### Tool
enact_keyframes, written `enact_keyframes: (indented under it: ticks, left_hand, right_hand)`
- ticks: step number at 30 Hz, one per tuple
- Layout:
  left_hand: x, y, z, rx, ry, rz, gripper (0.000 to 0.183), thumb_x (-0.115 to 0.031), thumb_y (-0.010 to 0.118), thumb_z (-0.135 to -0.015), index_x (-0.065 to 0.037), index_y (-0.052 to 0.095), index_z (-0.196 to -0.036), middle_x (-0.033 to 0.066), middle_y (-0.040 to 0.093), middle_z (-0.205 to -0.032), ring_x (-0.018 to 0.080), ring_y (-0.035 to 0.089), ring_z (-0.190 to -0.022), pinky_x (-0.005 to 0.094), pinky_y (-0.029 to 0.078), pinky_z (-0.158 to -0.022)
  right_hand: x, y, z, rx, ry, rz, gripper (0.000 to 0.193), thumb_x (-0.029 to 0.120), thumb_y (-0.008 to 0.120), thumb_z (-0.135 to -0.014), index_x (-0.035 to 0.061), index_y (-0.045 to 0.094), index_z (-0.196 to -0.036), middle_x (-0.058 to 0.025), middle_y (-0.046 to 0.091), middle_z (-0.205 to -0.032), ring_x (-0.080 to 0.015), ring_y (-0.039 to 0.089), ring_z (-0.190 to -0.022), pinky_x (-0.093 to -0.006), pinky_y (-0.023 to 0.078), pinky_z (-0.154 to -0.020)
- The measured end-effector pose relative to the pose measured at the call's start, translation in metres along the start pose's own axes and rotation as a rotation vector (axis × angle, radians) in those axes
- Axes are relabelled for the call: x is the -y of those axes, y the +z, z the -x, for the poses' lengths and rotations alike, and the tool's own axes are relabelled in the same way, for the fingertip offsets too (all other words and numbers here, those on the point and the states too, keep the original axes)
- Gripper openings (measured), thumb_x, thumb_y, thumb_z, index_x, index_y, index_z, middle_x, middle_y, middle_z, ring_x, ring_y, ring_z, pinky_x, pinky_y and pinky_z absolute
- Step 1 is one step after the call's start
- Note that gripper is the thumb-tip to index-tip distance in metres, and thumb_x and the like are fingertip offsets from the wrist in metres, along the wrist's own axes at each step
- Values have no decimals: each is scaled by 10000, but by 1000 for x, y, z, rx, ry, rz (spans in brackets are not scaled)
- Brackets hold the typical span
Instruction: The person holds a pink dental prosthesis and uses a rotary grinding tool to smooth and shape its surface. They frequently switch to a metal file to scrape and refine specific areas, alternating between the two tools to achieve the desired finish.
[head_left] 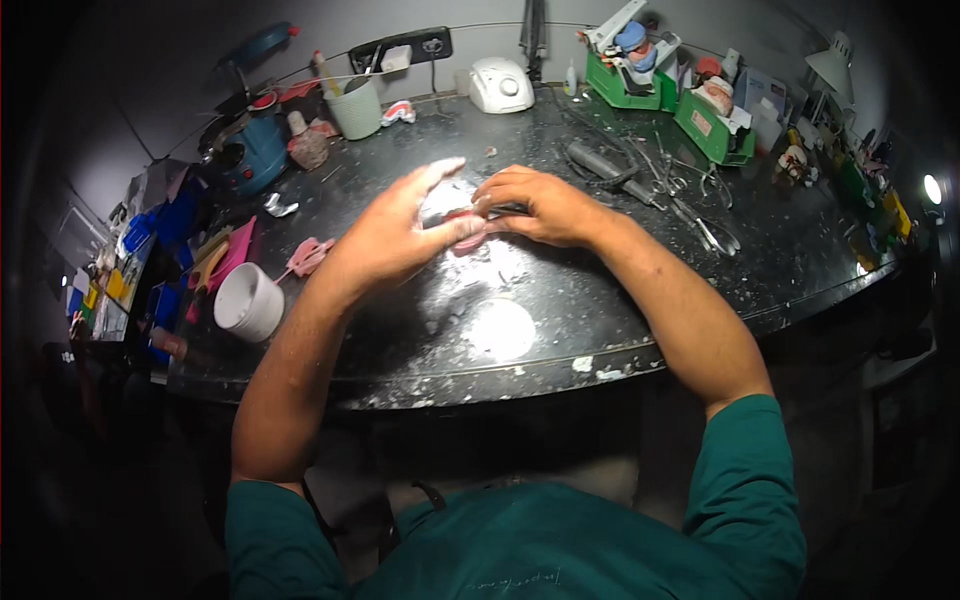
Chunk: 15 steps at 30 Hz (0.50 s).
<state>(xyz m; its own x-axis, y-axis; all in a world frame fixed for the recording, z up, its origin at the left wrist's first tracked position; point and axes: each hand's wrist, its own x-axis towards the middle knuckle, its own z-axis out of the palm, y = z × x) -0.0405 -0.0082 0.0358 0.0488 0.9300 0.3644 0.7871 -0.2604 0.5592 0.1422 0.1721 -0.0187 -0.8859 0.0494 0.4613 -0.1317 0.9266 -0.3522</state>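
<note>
Above the middle of the black worktop [420, 355], my two hands meet over a small pink denture-like piece [468, 243], its shape mostly hidden by fingers. My right hand [540, 207] has curled fingers closed on it from the right. From the left, the thumb of my left hand [395, 228] presses at the piece's upper side, while the other fingers stretch up and away, whitish at the tips. Bright lamp glare and pale scraps lie on the worktop around the hands.
A white cup [249, 302] and a pink lump on a stick [310, 256] stand by my left forearm. Farther back are a ribbed tool pot [355, 108], a white rounded device [502, 86] and green bins [714, 128]. A grey handpiece [608, 170] and metal pliers [708, 228] lie at right.
</note>
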Motion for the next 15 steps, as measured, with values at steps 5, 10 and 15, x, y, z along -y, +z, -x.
enact_keyframes:
  ticks: [5, 10, 15]
  left_hand:
    - [16, 35, -16, 46, -118, 172, 682, -389, 752, -896, 35, 541, -1387, 240, 630, -1296, 307, 600, -1241, 388, 455, -1066]
    - [17, 50, -15, -78, -176, 513, 465, -199, 696, -962, 35, 581, -1347, 142, 664, -1220, 199, 617, -1168, 342, 464, -1044]
    - [31, 28, -13, -191, -330, 1534, 575, -317, 418, -1084, 159, 399, -1406, 279, 570, -1300, 376, 581, -1232, 501, 432, -1137]
  right_hand:
    - [4, -15, 8, -78, 40, -231, 266, 153, 747, -879, 83, 713, -1134, -92, 694, -1161, -270, 652, -1111, -381, 500, -1002]
    - [14, -13, 14, -201, 153, -289, 307, 161, 745, -904, 91, 693, -1199, -76, 705, -1120, -213, 676, -1047, -339, 522, -960]
    - [2, -27, 11, -407, 249, -277, 271, 171, 697, -955, 74, 693, -1208, -52, 706, -1131, -130, 680, -998, -292, 537, -910]
